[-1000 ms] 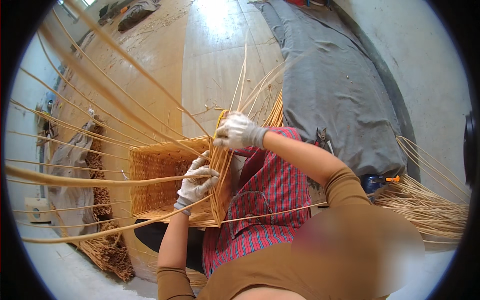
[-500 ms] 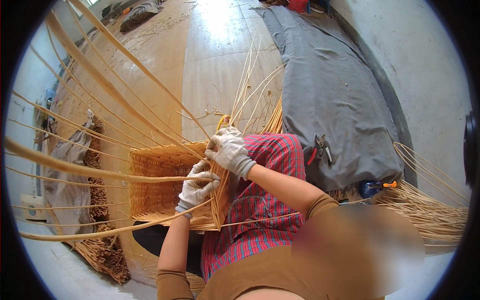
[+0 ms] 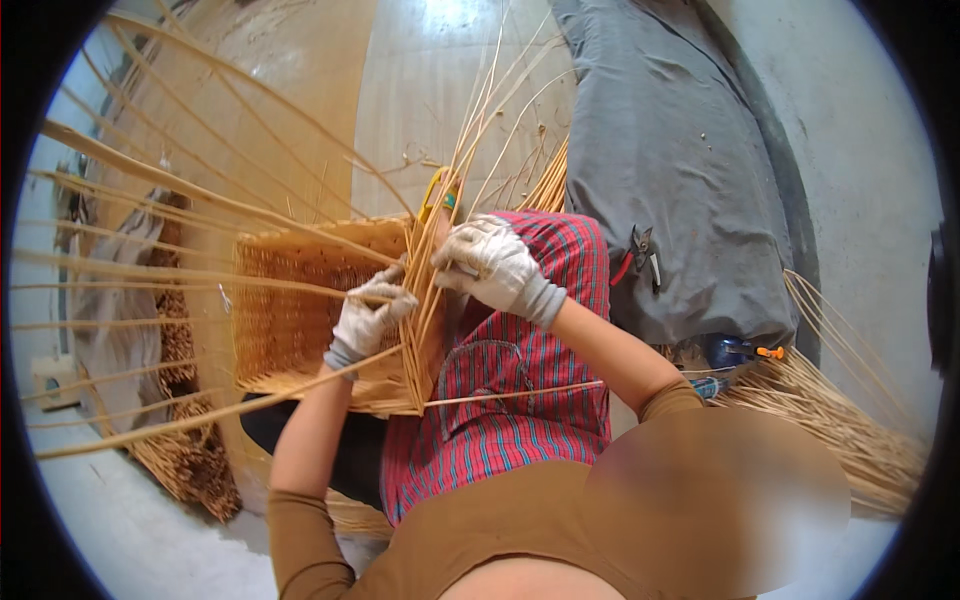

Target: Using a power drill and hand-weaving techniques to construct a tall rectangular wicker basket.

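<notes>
Both gloved hands close together at the right edge of a honey-coloured wicker basket (image 3: 275, 312).
You have it in front of you, left of the red plaid cloth (image 3: 560, 335) over your leg: box-shaped, tight-woven, inside showing, long bare stakes (image 3: 235, 210) fanning out leftward, pale strands (image 3: 425, 275) bunched along its edge. Your left hand (image 3: 370, 315) curls at that edge, right hand (image 3: 495, 265) bent-fingered by the strands; cannot tell what either grips.
</notes>
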`<state>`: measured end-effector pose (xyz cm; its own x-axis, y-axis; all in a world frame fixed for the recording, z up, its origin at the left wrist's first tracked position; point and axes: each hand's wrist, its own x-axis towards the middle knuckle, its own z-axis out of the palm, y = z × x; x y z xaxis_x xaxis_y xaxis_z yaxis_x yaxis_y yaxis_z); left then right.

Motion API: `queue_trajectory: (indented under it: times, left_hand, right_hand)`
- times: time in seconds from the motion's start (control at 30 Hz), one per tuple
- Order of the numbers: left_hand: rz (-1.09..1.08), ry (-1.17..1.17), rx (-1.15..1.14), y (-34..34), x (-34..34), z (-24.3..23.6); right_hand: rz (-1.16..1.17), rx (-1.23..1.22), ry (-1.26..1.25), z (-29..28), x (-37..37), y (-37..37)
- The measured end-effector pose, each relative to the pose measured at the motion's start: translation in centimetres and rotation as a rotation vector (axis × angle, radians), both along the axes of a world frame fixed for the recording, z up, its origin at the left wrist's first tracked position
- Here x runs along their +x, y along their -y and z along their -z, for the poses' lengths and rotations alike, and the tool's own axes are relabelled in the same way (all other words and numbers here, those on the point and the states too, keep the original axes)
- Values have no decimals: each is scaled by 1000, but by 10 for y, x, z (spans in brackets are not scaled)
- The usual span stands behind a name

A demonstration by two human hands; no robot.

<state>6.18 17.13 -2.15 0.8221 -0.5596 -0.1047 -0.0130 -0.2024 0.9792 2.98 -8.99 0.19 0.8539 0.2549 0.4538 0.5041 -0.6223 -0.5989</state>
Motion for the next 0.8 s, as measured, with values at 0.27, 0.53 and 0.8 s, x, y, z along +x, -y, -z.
queue_trajectory:
  times: [0.27,0.53,0.8]
  left_hand:
    - [41,-83,-177,2,-1,-2]
    - [103,37,-122,-1,-7,3]
    - [124,209,8,-7,-9,-3]
  right_hand:
    - [-83,-210,-67,19,20,12]
    - [-209,-255,263,-6,44,23]
    - [-354,-590,36,-51,57,2]
